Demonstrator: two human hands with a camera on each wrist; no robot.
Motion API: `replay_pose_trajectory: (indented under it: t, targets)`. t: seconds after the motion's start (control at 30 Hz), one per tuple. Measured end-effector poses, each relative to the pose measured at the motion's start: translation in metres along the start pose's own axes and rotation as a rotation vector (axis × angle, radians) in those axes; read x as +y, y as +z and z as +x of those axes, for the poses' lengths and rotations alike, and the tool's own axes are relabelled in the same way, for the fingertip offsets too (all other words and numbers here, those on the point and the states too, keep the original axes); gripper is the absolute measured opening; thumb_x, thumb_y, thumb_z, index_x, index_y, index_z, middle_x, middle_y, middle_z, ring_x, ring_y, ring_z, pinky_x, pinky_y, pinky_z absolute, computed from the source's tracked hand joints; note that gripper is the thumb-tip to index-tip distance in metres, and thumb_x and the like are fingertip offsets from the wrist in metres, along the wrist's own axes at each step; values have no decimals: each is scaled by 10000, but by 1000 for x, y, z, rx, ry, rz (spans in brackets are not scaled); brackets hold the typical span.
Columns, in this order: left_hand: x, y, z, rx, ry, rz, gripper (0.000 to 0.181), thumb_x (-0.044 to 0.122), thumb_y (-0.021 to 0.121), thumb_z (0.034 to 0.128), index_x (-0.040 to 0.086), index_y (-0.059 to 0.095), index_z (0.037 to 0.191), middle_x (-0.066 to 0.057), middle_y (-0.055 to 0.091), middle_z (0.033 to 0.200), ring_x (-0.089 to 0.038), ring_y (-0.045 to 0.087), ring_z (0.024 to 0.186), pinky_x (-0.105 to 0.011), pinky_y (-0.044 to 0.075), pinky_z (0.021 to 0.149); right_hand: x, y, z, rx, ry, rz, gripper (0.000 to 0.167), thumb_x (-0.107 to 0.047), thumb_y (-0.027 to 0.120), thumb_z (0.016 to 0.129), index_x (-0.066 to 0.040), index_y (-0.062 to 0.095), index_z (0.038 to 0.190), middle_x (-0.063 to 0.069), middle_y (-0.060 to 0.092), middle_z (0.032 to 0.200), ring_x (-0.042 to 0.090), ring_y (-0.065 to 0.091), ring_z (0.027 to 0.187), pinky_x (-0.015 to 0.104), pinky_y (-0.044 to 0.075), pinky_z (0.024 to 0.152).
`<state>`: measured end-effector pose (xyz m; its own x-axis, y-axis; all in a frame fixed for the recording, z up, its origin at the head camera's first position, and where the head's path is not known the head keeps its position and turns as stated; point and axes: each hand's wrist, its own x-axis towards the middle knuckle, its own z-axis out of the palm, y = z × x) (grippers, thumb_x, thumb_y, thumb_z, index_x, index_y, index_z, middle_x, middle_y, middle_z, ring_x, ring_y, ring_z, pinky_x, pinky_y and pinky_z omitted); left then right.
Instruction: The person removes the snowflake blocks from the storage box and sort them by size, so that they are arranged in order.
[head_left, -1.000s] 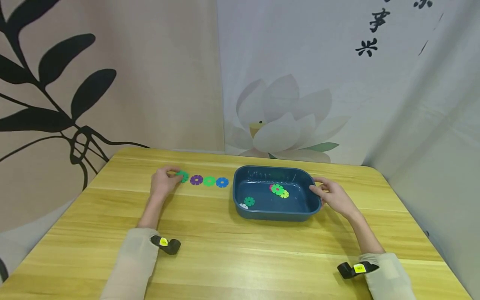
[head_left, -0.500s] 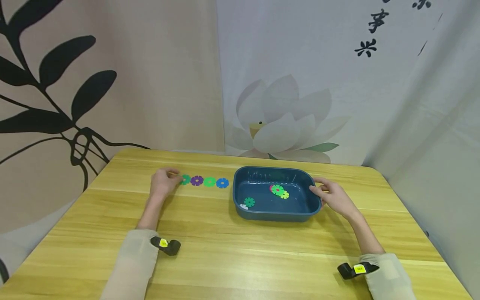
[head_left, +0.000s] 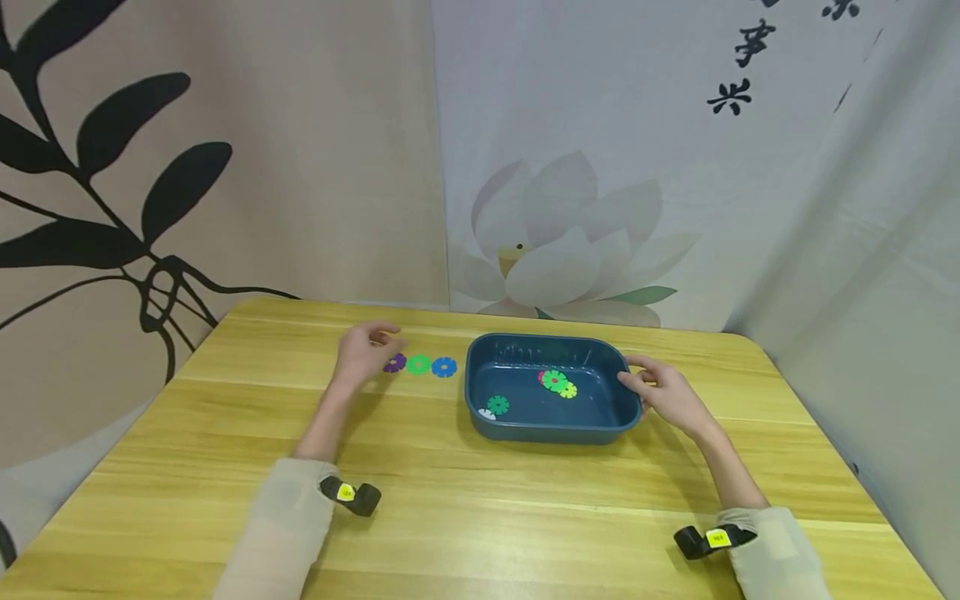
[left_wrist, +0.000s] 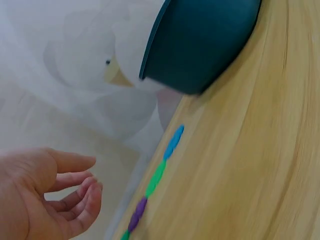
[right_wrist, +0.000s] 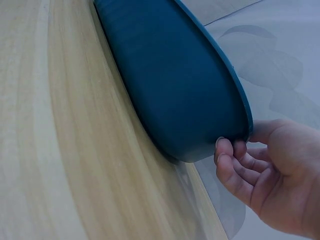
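A row of flower-shaped plastic discs lies flat on the table: a blue disc [head_left: 444,367], a light green disc [head_left: 419,365] and a purple disc [head_left: 394,363]. The row's dark green end disc [left_wrist: 125,235] shows only in the left wrist view; in the head view my left hand [head_left: 360,357] covers it. That hand hovers over this end, fingers loosely bent and holding nothing. With thumb on the rim and fingers bent beneath it, my right hand [head_left: 669,398] grips the right end of a dark blue plastic basin [head_left: 551,432].
Inside the basin lie a dark green disc [head_left: 498,405], a white disc [head_left: 487,413], a bright green disc [head_left: 554,381] and a yellow disc [head_left: 568,390], with a pink one partly covered. Behind the wooden table [head_left: 450,517] hangs a printed curtain [head_left: 345,167].
My left hand has let go of the dark green disc at the row's left end, then lifted and moved right over the row. The right hand and basin stay put.
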<state>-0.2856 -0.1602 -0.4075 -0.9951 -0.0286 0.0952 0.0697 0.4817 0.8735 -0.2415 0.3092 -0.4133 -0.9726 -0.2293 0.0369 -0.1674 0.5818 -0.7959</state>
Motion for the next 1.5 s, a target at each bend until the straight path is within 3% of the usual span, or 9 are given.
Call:
replay_pose_trajectory:
  t: [0.2, 0.53, 0.77, 1.07, 1.5]
  targets:
    - [21, 18, -4, -34, 44, -41, 335, 143, 705, 944, -28, 656, 1227, -173, 654, 1039, -268, 643, 903, -237, 506, 660, -1, -1, 1, -3, -11, 5, 576, -252, 582, 1046, 68, 395, 1487, 150, 651, 874, 351, 626, 598, 426, 567, 625]
    - [55, 53, -10, -74, 127, -77, 307, 155, 740, 924, -9, 679, 1176, -123, 665, 952, -275, 645, 881, -320, 526, 759, 0, 0, 0, 2, -1, -3, 574, -249, 581, 1048, 67, 393, 1488, 135, 642, 855, 367, 614, 600, 417, 558, 621]
    - [74, 82, -13, -130, 184, -97, 244, 141, 731, 939, 6, 689, 1138, -103, 659, 919, -230, 638, 813, -284, 547, 696, -2, 0, -2, 4, -3, -5, 576, -267, 590, 1043, 57, 408, 1483, 143, 640, 851, 368, 613, 605, 420, 554, 646]
    - [90, 119, -17, -265, 269, -76, 209, 136, 685, 972, 13, 683, 1140, -59, 668, 922, -197, 624, 828, -304, 532, 756, 0, 1, 0, 14, 4, -26, 597, -295, 598, 1036, 60, 414, 1479, 152, 649, 870, 309, 617, 595, 389, 554, 650]
    - [100, 168, -5, -401, 257, -18, 208, 137, 628, 1007, 17, 657, 1174, -60, 681, 967, -238, 658, 829, -295, 511, 712, 0, 1, 0, 6, 0, 0, 577, -277, 601, 1036, 48, 422, 1478, 151, 646, 844, 338, 614, 597, 413, 560, 618]
